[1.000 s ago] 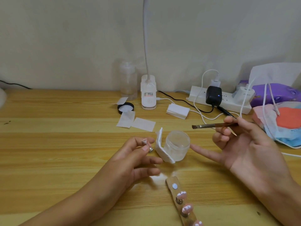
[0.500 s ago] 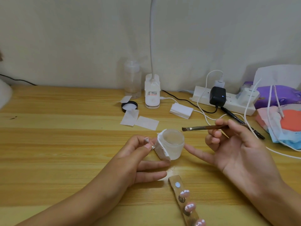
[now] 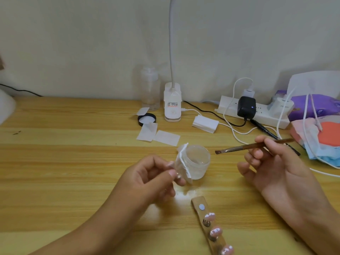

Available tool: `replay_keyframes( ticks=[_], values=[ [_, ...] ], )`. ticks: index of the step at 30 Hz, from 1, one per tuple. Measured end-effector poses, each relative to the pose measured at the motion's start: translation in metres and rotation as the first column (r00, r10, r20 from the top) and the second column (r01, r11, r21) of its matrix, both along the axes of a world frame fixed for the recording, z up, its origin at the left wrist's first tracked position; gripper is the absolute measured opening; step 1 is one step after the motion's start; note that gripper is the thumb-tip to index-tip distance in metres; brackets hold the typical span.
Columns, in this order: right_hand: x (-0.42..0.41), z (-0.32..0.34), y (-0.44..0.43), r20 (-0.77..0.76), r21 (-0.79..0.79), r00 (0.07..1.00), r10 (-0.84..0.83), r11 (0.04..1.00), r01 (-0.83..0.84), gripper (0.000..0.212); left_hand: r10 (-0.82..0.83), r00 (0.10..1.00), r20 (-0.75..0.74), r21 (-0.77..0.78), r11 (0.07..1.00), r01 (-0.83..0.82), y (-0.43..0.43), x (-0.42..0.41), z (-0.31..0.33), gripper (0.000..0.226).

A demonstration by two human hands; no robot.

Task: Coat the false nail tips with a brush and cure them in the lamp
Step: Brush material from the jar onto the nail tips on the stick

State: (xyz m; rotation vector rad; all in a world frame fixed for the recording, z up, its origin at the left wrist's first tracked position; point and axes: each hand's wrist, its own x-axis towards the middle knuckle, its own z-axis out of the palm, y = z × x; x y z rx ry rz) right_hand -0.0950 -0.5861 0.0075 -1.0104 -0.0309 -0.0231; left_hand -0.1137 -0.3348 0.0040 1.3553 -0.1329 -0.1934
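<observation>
The right hand (image 3: 276, 168) pinches the brush (image 3: 253, 145), bristles just right of the jar (image 3: 197, 162), likely poised to load gel. The left hand (image 3: 152, 178) pinches a small item (image 3: 177, 176) left of the jar. The nail tips (image 3: 210, 217) sit on a strip (image 3: 197, 202) in front of it.

**Room and furniture, head view**

Wall (image 3: 88, 41): plain, off-white, without marks, filling the upper part of the frame; softly and evenly lit.
Table (image 3: 60, 162): light wooden top, yellow and tan grain bands running left to right, far edge meeting the wall; a small dark fleck at the left.
</observation>
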Motion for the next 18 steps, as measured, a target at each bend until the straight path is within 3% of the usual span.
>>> replay_keyframes(
  ticks=[5,18],
  values=[
    [-0.007,-0.001,0.005,0.111,-0.163,0.993,-0.043,0.985,0.061,0.014,-0.121,0.990,0.066,0.166,0.980,0.109,-0.003,0.000,-0.001,0.010],
    [-0.014,-0.002,0.012,0.174,-0.280,0.984,0.026,0.960,0.024,0.023,-0.181,0.976,0.122,0.232,0.961,0.149,0.001,0.001,-0.003,0.013]
  ],
)
